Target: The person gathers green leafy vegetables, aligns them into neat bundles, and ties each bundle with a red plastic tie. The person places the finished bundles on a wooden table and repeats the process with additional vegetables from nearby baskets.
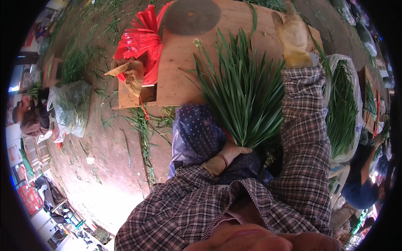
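My left hand (pixel 230 153), in a pale glove with a red band at the wrist, grips a fanned bunch of long green leaves, apparently garlic chives (pixel 241 94), at its gathered lower end. The leaves spread away from me over the near part of a wooden board (pixel 182 75). One stalk carries a white flower head (pixel 197 42). My right hand (pixel 292 34), in a stained yellowish glove, reaches to the board's far right. Its fingertips are blurred, and whether they hold a leaf is unclear. A blue dotted cloth (pixel 201 125) covers my lap.
Red plastic strips (pixel 141 40) and a crumpled brown cloth or glove (pixel 132 73) sit left of the board. A dark round disc (pixel 192 15) lies on it. At right is a plastic-lined container of leaves (pixel 342 116). People (pixel 31 116) sit at both sides; loose leaves litter the floor.
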Available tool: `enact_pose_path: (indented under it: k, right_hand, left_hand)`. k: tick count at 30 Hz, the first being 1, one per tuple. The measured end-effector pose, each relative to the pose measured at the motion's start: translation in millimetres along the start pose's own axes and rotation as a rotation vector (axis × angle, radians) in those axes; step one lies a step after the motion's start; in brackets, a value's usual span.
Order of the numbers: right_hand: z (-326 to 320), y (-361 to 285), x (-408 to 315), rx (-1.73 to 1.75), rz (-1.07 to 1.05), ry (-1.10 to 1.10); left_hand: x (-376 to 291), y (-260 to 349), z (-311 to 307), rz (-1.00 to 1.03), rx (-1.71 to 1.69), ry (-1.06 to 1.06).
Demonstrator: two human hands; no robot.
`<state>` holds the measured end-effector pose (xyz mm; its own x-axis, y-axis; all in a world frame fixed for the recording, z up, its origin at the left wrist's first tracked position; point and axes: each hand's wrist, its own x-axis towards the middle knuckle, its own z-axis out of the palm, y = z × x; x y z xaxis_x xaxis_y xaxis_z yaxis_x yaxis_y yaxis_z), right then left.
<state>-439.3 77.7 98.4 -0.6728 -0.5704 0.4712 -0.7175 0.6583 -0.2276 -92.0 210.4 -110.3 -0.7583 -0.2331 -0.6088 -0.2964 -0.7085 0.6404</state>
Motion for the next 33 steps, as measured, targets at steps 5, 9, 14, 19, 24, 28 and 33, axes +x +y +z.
enact_pose_path:
  k: [5,9,14,19,24,28,33]
  right_hand:
    - [-19.8,-64.3,-58.3,0.145,-0.684,-0.214]
    - [15.8,-68.9,-91.6,0.249,-0.551,-0.567]
    - [44.7,-50.3,-105.1,0.049,-0.37,-0.863]
    - [46.3,-56.8,-107.2,0.037,-0.328,-0.973]
    - [31.6,-48.2,-106.1,0.48,0.206,-1.1]
    - [24.9,-41.2,-113.8,0.764,0.441,-1.037]
    - [17.0,-36.8,-116.6,0.985,0.418,-1.061]
  left_hand:
    - [2.7,-1.5,1.1,0.039,0.15,0.047]
    - [-5.8,9.2,7.1,0.0,0.173,0.127]
    - [-8.8,19.6,9.8,-0.078,0.038,0.03]
    - [-10.6,19.5,8.9,-0.065,0.034,0.051]
    - [-10.2,20.5,6.2,-0.099,0.033,0.002]
    - [-9.7,23.4,6.4,-0.111,-0.083,-0.056]
    - [-12.3,27.1,8.3,-0.091,0.081,0.037]
